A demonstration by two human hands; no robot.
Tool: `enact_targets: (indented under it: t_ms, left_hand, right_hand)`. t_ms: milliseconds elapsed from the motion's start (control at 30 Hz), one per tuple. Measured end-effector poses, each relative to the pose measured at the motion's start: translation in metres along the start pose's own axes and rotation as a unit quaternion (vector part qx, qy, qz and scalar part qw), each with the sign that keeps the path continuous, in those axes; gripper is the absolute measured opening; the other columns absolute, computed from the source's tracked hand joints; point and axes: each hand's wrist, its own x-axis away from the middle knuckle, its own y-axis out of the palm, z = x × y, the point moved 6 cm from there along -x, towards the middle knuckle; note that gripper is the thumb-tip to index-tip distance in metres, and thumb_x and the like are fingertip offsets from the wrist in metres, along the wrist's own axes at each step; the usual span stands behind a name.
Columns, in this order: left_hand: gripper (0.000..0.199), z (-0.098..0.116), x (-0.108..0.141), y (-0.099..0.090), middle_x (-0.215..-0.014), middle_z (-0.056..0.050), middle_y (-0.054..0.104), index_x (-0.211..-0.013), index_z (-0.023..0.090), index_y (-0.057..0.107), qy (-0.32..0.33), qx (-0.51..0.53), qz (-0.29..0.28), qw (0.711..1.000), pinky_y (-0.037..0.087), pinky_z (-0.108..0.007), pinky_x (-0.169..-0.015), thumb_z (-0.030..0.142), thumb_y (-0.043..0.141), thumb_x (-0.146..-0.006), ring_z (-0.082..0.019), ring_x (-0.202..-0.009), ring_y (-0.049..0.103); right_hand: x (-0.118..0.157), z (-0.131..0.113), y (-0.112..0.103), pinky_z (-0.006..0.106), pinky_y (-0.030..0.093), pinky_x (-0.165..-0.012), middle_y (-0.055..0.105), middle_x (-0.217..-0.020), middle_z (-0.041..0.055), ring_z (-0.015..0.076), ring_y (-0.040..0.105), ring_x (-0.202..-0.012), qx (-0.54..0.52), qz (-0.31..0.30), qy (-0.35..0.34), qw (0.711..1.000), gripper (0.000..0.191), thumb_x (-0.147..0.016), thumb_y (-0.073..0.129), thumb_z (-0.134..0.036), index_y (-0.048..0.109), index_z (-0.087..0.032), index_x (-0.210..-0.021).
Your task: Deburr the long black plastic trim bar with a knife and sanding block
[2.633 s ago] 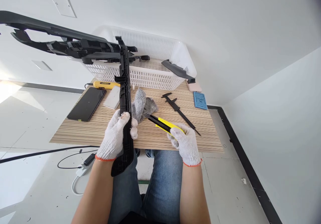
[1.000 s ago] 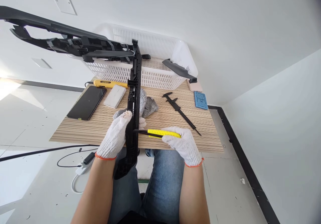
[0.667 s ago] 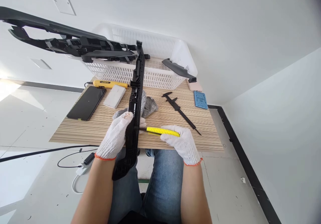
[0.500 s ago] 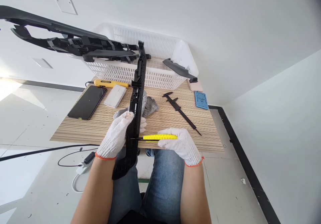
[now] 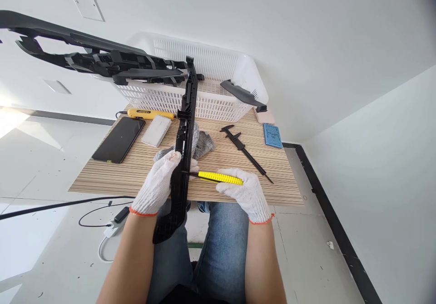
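Note:
My left hand (image 5: 157,181), in a white knit glove with an orange cuff, is wrapped round a long black plastic trim piece (image 5: 186,127). The piece runs from above my lap up over the table, its far end in front of the basket. My right hand (image 5: 243,193), gloved alike, grips yellow-handled tweezers (image 5: 221,178). Their dark tips lie over the trim piece just right of my left thumb; whether they touch it I cannot tell. Behind the trim piece is a crumpled grey cloth (image 5: 204,144), partly hidden.
A white plastic basket (image 5: 218,109) holds several black trim parts (image 5: 112,59), some jutting far left. On the wooden table (image 5: 112,179) lie a black phone (image 5: 119,139), a whitish block (image 5: 156,130), a yellow corded tool (image 5: 150,114), a black caliper (image 5: 243,149) and a blue card (image 5: 273,135).
My right hand has tilted the tweezers, and their tips have moved up along the trim piece and slightly right. My left hand and the trim piece stay almost still.

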Motion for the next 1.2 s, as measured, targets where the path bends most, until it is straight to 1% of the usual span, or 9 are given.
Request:
enact_targets:
  t_ms: [167,300,400,533,633,767,1000,1100,1200]
  left_hand:
    - [0.045,0.0010,0.0004,0.0009,-0.089,-0.011,0.079,-0.094,0.020,0.071,0.001,0.004,0.002,1.000,0.063,-0.033,-0.066,0.062,0.076,-0.080,-0.029,-0.085,0.077]
    - [0.045,-0.0007,-0.0006,-0.0007,-0.087,-0.011,0.079,-0.095,0.020,0.070,-0.005,0.016,0.010,1.000,0.064,-0.034,-0.070,0.061,0.079,-0.077,-0.030,-0.086,0.078]
    - [0.047,-0.0016,-0.0014,-0.0004,-0.085,-0.011,0.078,-0.094,0.018,0.070,-0.003,0.018,0.001,1.000,0.065,-0.037,-0.075,0.061,0.078,-0.078,-0.030,-0.086,0.078]
    - [0.047,-0.0006,-0.0007,-0.0001,-0.085,-0.011,0.078,-0.094,0.019,0.069,0.002,0.025,0.003,1.000,0.065,-0.039,-0.076,0.061,0.081,-0.076,-0.031,-0.088,0.078]
    - [0.046,0.0000,0.0002,0.0010,-0.085,-0.011,0.078,-0.093,0.019,0.069,-0.001,0.024,0.002,1.000,0.065,-0.039,-0.076,0.061,0.079,-0.078,-0.031,-0.088,0.078]
    - [0.045,0.0006,0.0008,0.0015,-0.085,-0.010,0.078,-0.094,0.019,0.068,-0.003,0.031,0.010,0.999,0.065,-0.038,-0.074,0.059,0.081,-0.076,-0.031,-0.089,0.078]
    - [0.043,-0.0006,0.0007,-0.0005,-0.085,-0.009,0.078,-0.096,0.020,0.069,-0.006,0.011,0.012,1.000,0.066,-0.037,-0.075,0.059,0.078,-0.079,-0.030,-0.088,0.078]
    - [0.047,-0.0020,0.0004,-0.0021,-0.086,-0.009,0.078,-0.100,0.020,0.069,-0.008,-0.001,0.007,1.000,0.065,-0.036,-0.076,0.062,0.075,-0.081,-0.029,-0.088,0.078]
    - [0.047,-0.0032,0.0002,-0.0021,-0.087,-0.008,0.078,-0.101,0.020,0.070,-0.017,0.000,0.002,1.000,0.065,-0.036,-0.076,0.062,0.074,-0.081,-0.028,-0.087,0.078]
  right_hand:
    - [0.0015,-0.0013,0.0004,0.027,0.054,-0.059,0.073,-0.074,0.0041,0.0163,0.066,-0.065,0.016,-0.011,0.005,1.000,0.048,-0.054,0.093,-0.034,0.083,-0.016,-0.098]
    - [0.0014,-0.0020,-0.0048,0.025,0.048,-0.051,0.067,-0.063,0.0007,0.0130,0.058,-0.055,0.005,0.032,0.007,0.999,0.047,-0.060,0.089,-0.039,0.082,-0.015,-0.100]
    - [0.0012,-0.0004,0.0013,0.025,0.046,-0.048,0.065,-0.061,0.0002,0.0123,0.055,-0.052,0.017,-0.018,0.028,0.999,0.044,-0.056,0.090,-0.035,0.082,-0.015,-0.095]
    - [0.0009,-0.0024,-0.0043,0.023,0.044,-0.048,0.064,-0.060,-0.0010,0.0100,0.051,-0.050,0.021,0.029,0.013,0.999,0.041,-0.060,0.089,-0.039,0.081,-0.016,-0.093]
    - [0.0010,0.0004,0.0014,0.024,0.049,-0.053,0.067,-0.064,0.0010,0.0117,0.057,-0.055,0.020,-0.021,0.027,0.999,0.043,-0.058,0.090,-0.034,0.081,-0.015,-0.096]
    - [0.0018,-0.0029,-0.0036,0.026,0.051,-0.055,0.069,-0.066,0.0014,0.0135,0.060,-0.057,0.012,0.024,0.001,1.000,0.044,-0.061,0.088,-0.037,0.081,-0.015,-0.099]
    - [0.0015,-0.0027,-0.0045,0.030,0.058,-0.068,0.076,-0.081,0.0028,0.0178,0.070,-0.071,0.008,0.026,-0.002,1.000,0.052,-0.057,0.091,-0.034,0.082,-0.019,-0.106]
    - [0.0003,0.0003,-0.0016,0.030,0.059,-0.071,0.078,-0.084,0.0040,0.0193,0.072,-0.075,0.017,-0.011,0.005,1.000,0.054,-0.054,0.093,-0.033,0.082,-0.018,-0.105]
    - [-0.0002,0.0009,-0.0060,0.030,0.058,-0.067,0.077,-0.082,0.0034,0.0190,0.071,-0.072,0.012,0.022,-0.001,1.000,0.055,-0.058,0.091,-0.037,0.081,-0.018,-0.108]
